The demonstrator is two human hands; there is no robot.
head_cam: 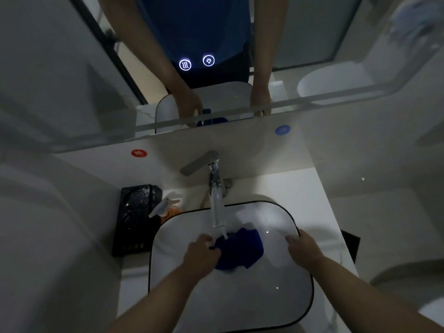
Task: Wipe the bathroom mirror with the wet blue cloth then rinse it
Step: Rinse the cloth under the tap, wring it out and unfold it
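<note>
Left hand [201, 253] grips blue cloth [240, 251] by its left edge, in sink [310, 296], right under running tap [216, 200]. Right hand [304, 246] fingers curl over sink's right rim. Spray bottle [165, 207], black tray [134, 219] left of sink; mirror [72, 68] above.

Cloth [240, 251] edge perhaps hidden under left grip [203, 252].
</note>
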